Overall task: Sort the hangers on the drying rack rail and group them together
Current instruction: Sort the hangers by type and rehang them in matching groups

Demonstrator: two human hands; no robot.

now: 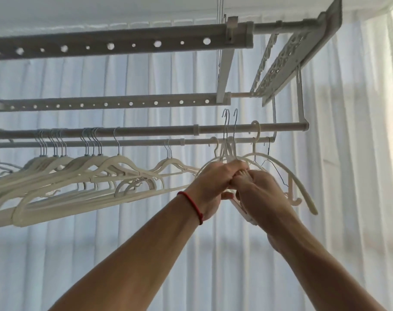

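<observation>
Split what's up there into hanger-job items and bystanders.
Job: held hangers, left hand, right hand, hung hangers, rail.
Bystanders: curtain, perforated bars, red wristband.

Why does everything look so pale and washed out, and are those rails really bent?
Head view: daylight through the white curtain backlights the scene, so the cream hangers and both hands, left hand and right hand, lose contrast; the wide lens bows the perforated rail; slightly soft throughout.
</observation>
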